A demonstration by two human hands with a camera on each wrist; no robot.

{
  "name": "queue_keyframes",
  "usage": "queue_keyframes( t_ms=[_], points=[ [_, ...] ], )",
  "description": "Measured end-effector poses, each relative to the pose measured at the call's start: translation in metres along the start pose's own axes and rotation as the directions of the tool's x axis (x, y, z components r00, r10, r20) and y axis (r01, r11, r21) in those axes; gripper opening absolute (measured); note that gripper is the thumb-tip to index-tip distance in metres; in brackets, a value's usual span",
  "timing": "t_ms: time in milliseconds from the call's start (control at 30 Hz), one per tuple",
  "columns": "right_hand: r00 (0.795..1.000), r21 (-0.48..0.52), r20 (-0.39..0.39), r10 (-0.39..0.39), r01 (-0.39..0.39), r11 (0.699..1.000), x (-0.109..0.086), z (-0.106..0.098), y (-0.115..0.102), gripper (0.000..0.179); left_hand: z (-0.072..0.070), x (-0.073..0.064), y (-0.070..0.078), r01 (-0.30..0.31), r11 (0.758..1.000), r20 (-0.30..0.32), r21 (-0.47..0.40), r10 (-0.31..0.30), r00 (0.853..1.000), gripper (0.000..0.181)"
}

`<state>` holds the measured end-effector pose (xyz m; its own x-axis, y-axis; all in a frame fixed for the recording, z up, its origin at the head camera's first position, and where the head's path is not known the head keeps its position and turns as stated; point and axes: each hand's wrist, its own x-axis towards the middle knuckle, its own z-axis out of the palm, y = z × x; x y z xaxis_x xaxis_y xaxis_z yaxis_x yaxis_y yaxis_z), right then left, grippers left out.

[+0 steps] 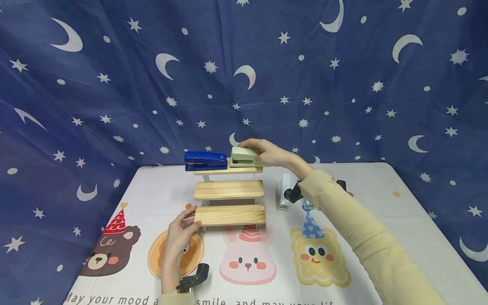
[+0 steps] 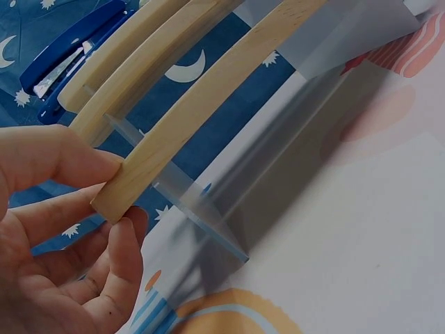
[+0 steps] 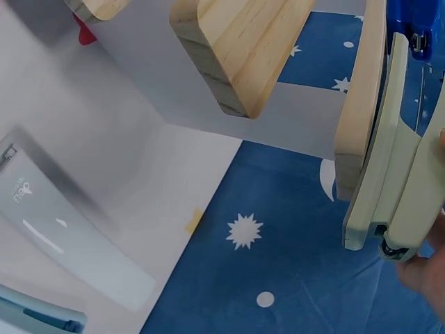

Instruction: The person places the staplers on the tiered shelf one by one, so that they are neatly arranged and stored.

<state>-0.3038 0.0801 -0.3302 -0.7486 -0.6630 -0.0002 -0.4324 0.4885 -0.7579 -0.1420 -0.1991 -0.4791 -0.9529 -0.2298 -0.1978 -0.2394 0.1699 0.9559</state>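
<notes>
Table cover, near edge: white cloth (image 1: 366, 203) with printed lettering, then a bear, a round orange figure, a pink rabbit and a yellow biscuit figure.
Left wrist: a black device (image 1: 195, 277) strapped on, just above a cream cuff.
Left hand: (image 1: 180, 235) grasping, thumb and fingers pinching the left end of the bottom board.
Bottom board: pale wood (image 1: 230, 215), the lowest and nearest step of a three-step rack with clear side panels.
Middle board: (image 1: 228, 189) bare wood, one step higher and farther back.
Pale stapler: (image 1: 284, 190) on the cloth, just right of the rack.
Light-blue stapler: (image 3: 38, 313) beside the pale one, partly covered by the right forearm in the head view.
Top board: (image 1: 228, 171) the rack's highest, farthest step.
Blue stapler: (image 1: 206, 160) on its left half, overhanging the left end.
Green stapler: (image 1: 244, 156) along its right half, hinge end past the right end.
Right hand: (image 1: 271, 153) grasping the green stapler from above.
Backdrop: dark blue curtain (image 1: 228, 38) with white moons and stars.
</notes>
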Motion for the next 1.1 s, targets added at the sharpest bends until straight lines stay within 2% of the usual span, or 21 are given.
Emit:
queue_keyframes(
  t_ms=[200,767,1000,1100],
  points=[
    [1.000,-0.021,-0.004,0.013,-0.013,1.000,0.002,0.002,-0.002,0.063,0.000,-0.001,0.000,-0.001,1.000,0.005,0.000,0.001,1.000,0.053],
    [1.000,-0.003,-0.014,0.025,-0.025,1.000,0.006,0.006,-0.004,0.062,-0.001,-0.001,0.001,-0.004,1.000,0.004,0.001,0.004,1.000,0.053],
    [0.996,-0.007,-0.085,0.008,-0.008,1.000,0.004,0.010,-0.001,0.056,0.000,-0.001,0.000,-0.001,1.000,-0.006,-0.003,0.001,1.000,0.053],
    [0.992,0.033,-0.129,-0.005,0.009,0.999,0.003,0.011,0.002,0.051,0.001,-0.001,0.000,0.001,1.000,-0.007,-0.007,-0.001,1.000,0.054]
  ],
)
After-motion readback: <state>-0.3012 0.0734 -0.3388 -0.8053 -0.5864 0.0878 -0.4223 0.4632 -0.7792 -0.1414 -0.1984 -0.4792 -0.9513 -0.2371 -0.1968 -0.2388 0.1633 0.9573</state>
